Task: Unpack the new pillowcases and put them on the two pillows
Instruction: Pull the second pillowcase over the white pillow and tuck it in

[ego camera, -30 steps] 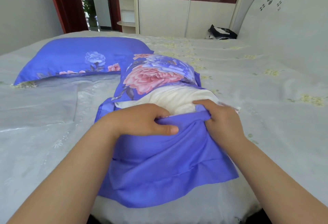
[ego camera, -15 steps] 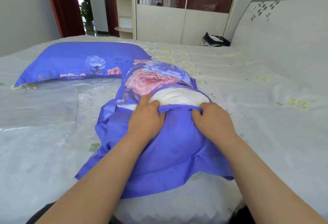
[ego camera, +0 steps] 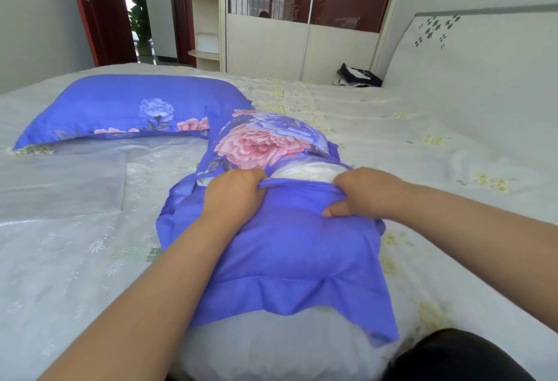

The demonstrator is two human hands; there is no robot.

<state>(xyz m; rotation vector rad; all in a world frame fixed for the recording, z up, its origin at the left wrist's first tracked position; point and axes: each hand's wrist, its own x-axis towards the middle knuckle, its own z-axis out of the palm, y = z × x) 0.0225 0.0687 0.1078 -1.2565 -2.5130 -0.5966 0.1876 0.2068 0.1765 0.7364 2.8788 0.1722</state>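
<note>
A white pillow [ego camera: 305,170] lies in front of me on the bed, mostly inside a blue pillowcase [ego camera: 290,247] with a pink and blue flower print at its far end. A strip of white pillow shows in the gap at the case's opening. My left hand [ego camera: 232,196] and my right hand [ego camera: 367,193] both grip the hem of the plain blue flap and hold it against the pillow. A second pillow [ego camera: 126,105] in the same blue flowered case lies flat at the back left.
The bed [ego camera: 437,169] has a pale grey sheet with small yellow flowers. A padded headboard [ego camera: 471,57] rises at the right. A dark bag [ego camera: 357,75] lies at the far edge. A wardrobe and an open doorway stand behind. A dark-clad knee [ego camera: 453,356] shows at bottom right.
Both hands have drawn the blue flap farther over the pillow's white end. Less white shows now. The hands sit wider apart on the hem.
</note>
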